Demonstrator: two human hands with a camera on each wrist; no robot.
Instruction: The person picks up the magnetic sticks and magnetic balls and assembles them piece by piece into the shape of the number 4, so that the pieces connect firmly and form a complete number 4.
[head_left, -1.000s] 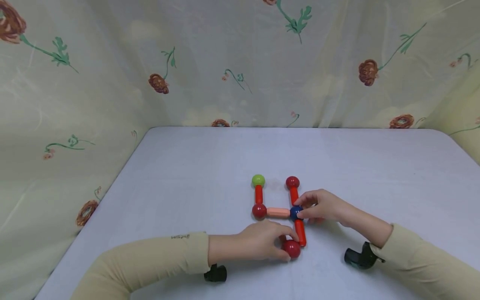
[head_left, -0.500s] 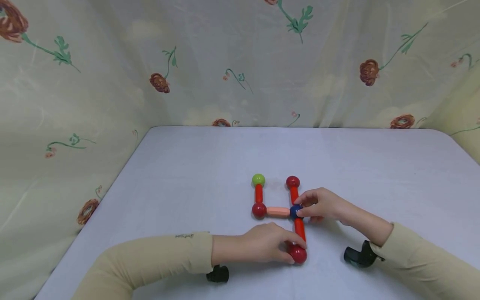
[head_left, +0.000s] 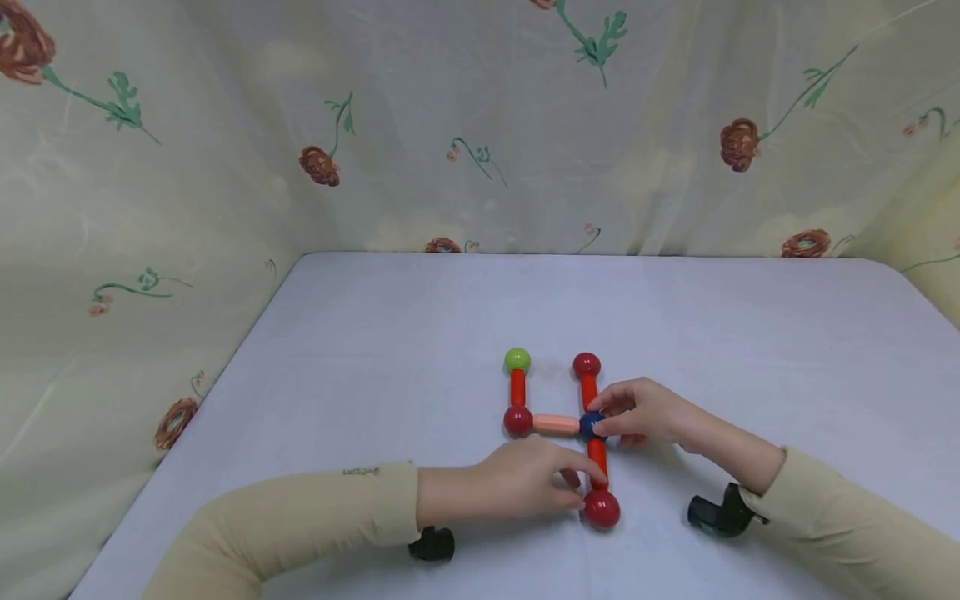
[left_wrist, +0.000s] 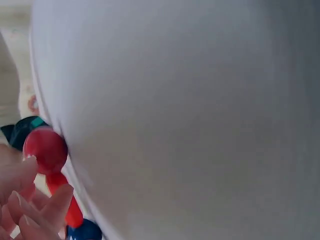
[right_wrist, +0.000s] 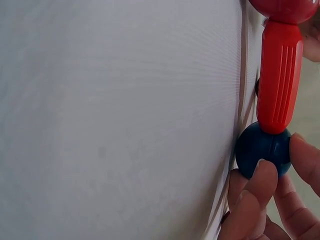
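Note:
A figure of magnetic balls and rods lies on the white table. My right hand (head_left: 648, 408) pinches the blue ball (head_left: 588, 426) (right_wrist: 257, 147) at its joint between thumb and fingers. From that ball a red rod (head_left: 597, 460) (right_wrist: 280, 75) runs toward me and ends in a red ball (head_left: 603, 509) (left_wrist: 46, 150). My left hand (head_left: 525, 479) is beside this near ball, fingers loosely bent and parted, thumb tip at the ball's left edge; whether it touches cannot be told. A peach rod (head_left: 557, 425) joins the blue ball to another red ball (head_left: 518, 421).
Farther back, a red rod (head_left: 518, 387) leads to a green ball (head_left: 517, 359), and another red rod (head_left: 588, 389) to a red ball (head_left: 587, 364). Flowered cloth (head_left: 480, 125) hangs behind the table (head_left: 390, 333). Black wrist cameras sit under both cuffs.
My left hand moved the near red ball right onto the red rod's end, then loosened and drew slightly back left. My right hand stays on the blue ball.

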